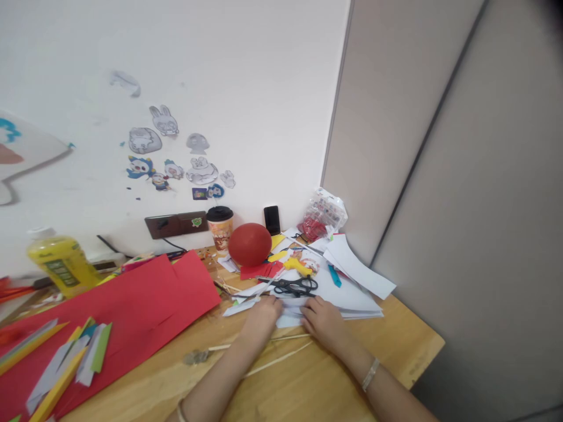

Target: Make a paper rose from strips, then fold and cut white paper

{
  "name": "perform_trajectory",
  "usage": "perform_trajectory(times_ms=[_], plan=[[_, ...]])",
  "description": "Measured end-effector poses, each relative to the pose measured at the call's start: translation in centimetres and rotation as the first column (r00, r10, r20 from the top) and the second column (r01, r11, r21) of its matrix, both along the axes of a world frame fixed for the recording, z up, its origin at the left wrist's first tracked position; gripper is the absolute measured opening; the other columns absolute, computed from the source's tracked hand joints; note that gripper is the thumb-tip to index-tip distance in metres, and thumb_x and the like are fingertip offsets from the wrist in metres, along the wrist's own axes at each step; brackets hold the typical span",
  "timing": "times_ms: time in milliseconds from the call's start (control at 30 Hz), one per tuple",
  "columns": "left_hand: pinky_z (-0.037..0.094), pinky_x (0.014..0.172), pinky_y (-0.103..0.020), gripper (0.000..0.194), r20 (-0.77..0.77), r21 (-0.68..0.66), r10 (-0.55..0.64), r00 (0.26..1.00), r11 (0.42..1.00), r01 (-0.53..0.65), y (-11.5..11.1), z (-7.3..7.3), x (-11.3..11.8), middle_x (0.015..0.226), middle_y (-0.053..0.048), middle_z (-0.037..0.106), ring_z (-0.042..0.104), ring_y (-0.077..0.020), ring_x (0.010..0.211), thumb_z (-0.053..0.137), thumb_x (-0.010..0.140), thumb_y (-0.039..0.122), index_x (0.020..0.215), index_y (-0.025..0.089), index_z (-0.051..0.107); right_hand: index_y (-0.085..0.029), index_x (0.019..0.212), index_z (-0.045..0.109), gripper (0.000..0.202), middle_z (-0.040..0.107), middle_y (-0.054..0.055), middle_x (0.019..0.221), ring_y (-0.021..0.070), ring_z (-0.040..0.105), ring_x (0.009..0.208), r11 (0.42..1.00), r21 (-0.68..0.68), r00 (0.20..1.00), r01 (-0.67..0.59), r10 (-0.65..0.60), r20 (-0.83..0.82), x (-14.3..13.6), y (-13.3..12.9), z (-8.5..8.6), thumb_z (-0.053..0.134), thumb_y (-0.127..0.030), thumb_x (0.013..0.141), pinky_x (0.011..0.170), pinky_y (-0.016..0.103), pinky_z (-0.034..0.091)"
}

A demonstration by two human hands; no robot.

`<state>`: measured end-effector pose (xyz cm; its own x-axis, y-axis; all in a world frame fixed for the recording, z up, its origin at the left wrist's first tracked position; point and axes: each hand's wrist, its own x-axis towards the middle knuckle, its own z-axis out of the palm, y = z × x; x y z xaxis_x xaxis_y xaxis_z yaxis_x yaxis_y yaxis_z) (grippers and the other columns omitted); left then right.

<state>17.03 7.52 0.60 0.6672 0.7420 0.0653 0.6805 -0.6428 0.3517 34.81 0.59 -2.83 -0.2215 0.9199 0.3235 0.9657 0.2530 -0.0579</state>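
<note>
A piece of white paper (292,303) lies between my two hands near the middle of the table. My left hand (263,316) has its fingers closed on the paper's left end. The right hand (323,319) bends its fingers over the other end, thumb side inward. Just beyond them rest black-handled scissors (295,286), on top of loose white sheets (356,302). Two thin pale sticks or strips (281,358) lie on the wood beneath my forearms. The fingertips are partly hidden by the paper.
Behind the scissors sit a red balloon (250,244), a lidded paper cup (220,230) and a yellow object (298,267). Large red paper (176,293) with folded strips covers the left side. A bottle of yellow liquid (64,266) stands far left. A grey partition (461,234) borders the right.
</note>
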Motion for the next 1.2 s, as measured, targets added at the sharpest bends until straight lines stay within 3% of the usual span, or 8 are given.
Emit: perform_trajectory(times_ms=[200, 333, 400, 533, 667, 833, 967, 1200], plan=[[0.031, 0.093, -0.045, 0.018, 0.186, -0.098, 0.118, 0.975, 0.990, -0.102, -0.9, 0.5, 0.3, 0.099, -0.016, 0.061, 0.049, -0.0297, 0.104, 0.040, 0.083, 0.015, 0.084, 0.015, 0.058, -0.019, 0.086, 0.062, 0.012, 0.062, 0.005, 0.088, 0.0198, 0.053, 0.083, 0.993, 0.024, 0.993, 0.114, -0.114, 0.025, -0.4, 0.7, -0.6, 0.050, -0.016, 0.087, 0.063, 0.027, 0.037], [0.031, 0.095, -0.046, 0.013, 0.371, -0.324, 0.253, 0.894, 0.937, -0.131, -2.8, -0.4, 1.4, 0.097, -0.016, 0.061, 0.051, -0.0315, 0.103, 0.046, 0.080, 0.022, 0.073, 0.017, 0.056, -0.018, 0.081, 0.061, 0.012, 0.062, 0.006, 0.085, 0.0198, 0.054, 0.079, 0.983, 0.031, 0.983, 0.180, -0.181, 0.015, -0.4, 0.9, -0.9, 0.052, -0.010, 0.083, 0.062, 0.028, 0.037], [0.040, 0.086, -0.043, 0.016, 0.442, -0.503, 0.339, 0.830, 0.860, -0.083, -3.5, -1.1, 2.4, 0.085, -0.013, 0.064, 0.059, -0.0288, 0.089, 0.049, 0.079, 0.030, 0.074, 0.017, 0.055, -0.018, 0.079, 0.061, 0.009, 0.063, 0.006, 0.083, 0.0199, 0.055, 0.078, 0.980, 0.027, 0.980, 0.198, -0.198, 0.003, -0.4, 1.0, -1.0, 0.055, -0.012, 0.082, 0.061, 0.028, 0.037], [0.049, 0.073, -0.034, 0.032, 0.531, -0.782, 0.522, 0.667, 0.605, 0.150, -3.8, -1.9, 4.7, 0.075, -0.008, 0.066, 0.065, -0.0200, 0.073, 0.036, 0.084, 0.046, 0.078, 0.018, 0.051, -0.017, 0.074, 0.062, 0.015, 0.063, 0.006, 0.077, 0.0192, 0.056, 0.073, 0.978, 0.009, 0.978, 0.210, -0.210, -0.015, -0.6, 0.9, -0.4, 0.052, -0.011, 0.083, 0.059, 0.028, 0.037], [0.050, 0.069, -0.030, 0.012, 0.515, -0.857, 0.693, 0.504, 0.409, 0.313, -3.2, -2.3, 6.3, 0.064, -0.003, 0.062, 0.065, -0.0160, 0.064, 0.047, 0.077, 0.030, 0.074, 0.019, 0.046, -0.018, 0.077, 0.062, 0.014, 0.062, 0.005, 0.083, 0.0197, 0.055, 0.081, 0.985, 0.022, 0.984, 0.174, -0.173, -0.042, -0.4, 0.6, 1.3, 0.051, -0.018, 0.084, 0.065, 0.027, 0.040], [0.051, 0.069, -0.034, 0.006, 0.431, -0.875, 0.805, 0.408, 0.261, 0.409, -2.6, -2.8, 6.7, 0.056, -0.003, 0.062, 0.066, -0.0179, 0.059, 0.041, 0.075, 0.018, 0.072, 0.019, 0.046, -0.018, 0.099, 0.057, 0.024, 0.057, 0.008, 0.105, 0.0214, 0.049, 0.099, 0.997, 0.036, 0.987, 0.061, -0.055, -0.152, 0.4, 0.4, 3.4, 0.057, -0.018, 0.075, 0.082, 0.030, 0.041], [0.050, 0.075, -0.035, 0.012, 0.424, -0.861, 0.826, 0.371, 0.241, 0.448, -2.7, -3.2, 6.6, 0.066, -0.007, 0.068, 0.068, -0.0189, 0.062, 0.037, 0.079, 0.015, 0.084, 0.017, 0.047, -0.016, 0.116, 0.050, 0.042, 0.057, 0.009, 0.113, 0.0210, 0.050, 0.104, 0.990, -0.097, 0.993, 0.103, -0.108, -0.040, 0.9, 1.2, 3.7, 0.056, -0.015, 0.074, 0.085, 0.029, 0.041], [0.046, 0.084, -0.038, 0.012, 0.495, -0.837, 0.776, 0.390, 0.305, 0.455, -2.8, -4.3, 6.5, 0.086, -0.010, 0.070, 0.068, -0.0235, 0.084, 0.047, 0.080, 0.024, 0.090, 0.019, 0.049, -0.014, 0.099, 0.060, 0.025, 0.064, 0.013, 0.103, 0.0233, 0.059, 0.090, 0.969, -0.172, 0.976, 0.179, -0.152, 0.155, 0.4, 3.4, 2.7, 0.043, -0.006, 0.082, 0.069, 0.030, 0.047]])
